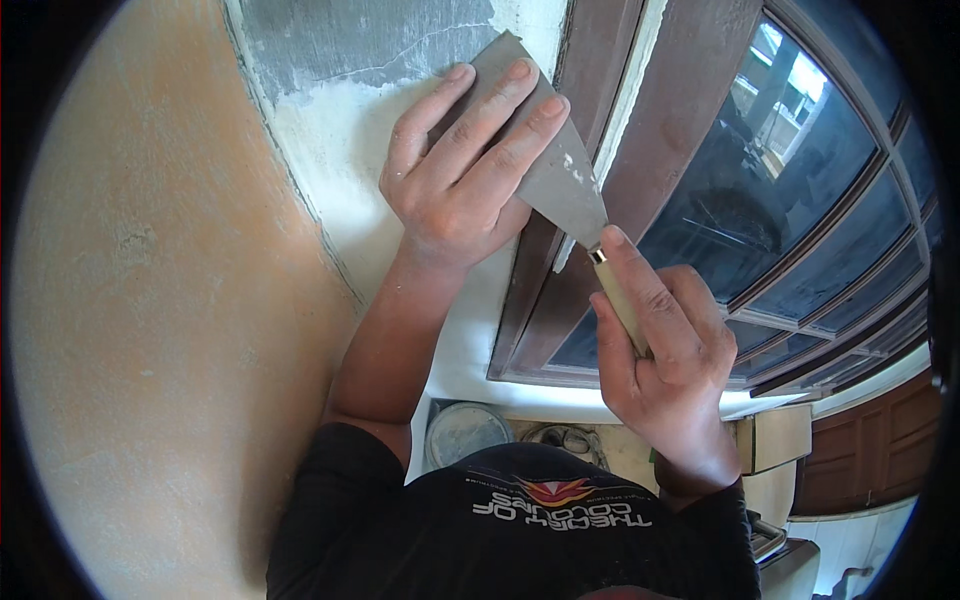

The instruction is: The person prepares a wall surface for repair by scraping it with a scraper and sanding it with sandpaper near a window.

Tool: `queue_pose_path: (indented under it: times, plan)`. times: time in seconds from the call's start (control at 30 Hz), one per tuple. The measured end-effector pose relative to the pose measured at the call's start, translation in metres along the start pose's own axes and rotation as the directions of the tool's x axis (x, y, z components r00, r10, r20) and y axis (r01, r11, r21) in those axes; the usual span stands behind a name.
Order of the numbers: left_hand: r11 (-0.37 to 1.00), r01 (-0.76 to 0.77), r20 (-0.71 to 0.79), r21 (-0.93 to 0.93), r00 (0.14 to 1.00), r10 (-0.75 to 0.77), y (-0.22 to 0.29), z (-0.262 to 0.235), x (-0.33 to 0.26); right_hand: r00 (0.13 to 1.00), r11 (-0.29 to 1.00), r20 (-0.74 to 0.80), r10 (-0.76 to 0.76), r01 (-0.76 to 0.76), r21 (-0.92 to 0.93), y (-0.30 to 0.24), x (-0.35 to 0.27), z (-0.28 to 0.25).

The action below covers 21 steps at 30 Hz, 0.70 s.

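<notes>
A wide putty knife [565,175] with a grey, paint-flecked metal blade and a pale wooden handle is held slanted against the wall beside the window frame. My right hand [675,350] is closed round its handle, the index finger stretched along it toward the ferrule. On the blade's face lie the spread fingers of my left hand [455,185], pressing it from above; the thumb is mostly hidden. The blade's far corner reaches the white-coated wall strip [335,150], near a patch of wet-looking grey plaster [370,40].
To the left stands an orange-beige wall [160,300]. A brown wooden window frame [690,110] with glass panes [760,180] takes up the right side. Below are a round bucket lid [467,432], a coiled dark cable or hose [565,440] and a cardboard-coloured box [780,440].
</notes>
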<state>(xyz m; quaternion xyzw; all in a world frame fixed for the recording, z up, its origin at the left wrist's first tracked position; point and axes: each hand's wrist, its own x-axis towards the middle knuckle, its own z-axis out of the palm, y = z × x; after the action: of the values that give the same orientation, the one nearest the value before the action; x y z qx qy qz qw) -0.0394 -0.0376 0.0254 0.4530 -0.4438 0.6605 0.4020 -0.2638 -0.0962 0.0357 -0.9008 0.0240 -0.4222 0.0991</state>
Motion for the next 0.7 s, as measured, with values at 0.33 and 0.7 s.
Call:
queue_pose_path:
  times: [0.33,0.7]
  plan:
    - [1.000,0.016,0.006,-0.014,1.000,-0.016,0.0009,-0.0022,-0.0039,0.999,1.000,0.035,0.006,-0.006,0.003,-0.0027,-0.0014,-0.0005]
    - [1.000,0.027,0.043,-0.016,0.999,-0.026,0.0006,-0.0048,-0.0012,0.999,1.000,0.037,0.005,-0.006,0.019,-0.0018,0.0021,-0.0007]
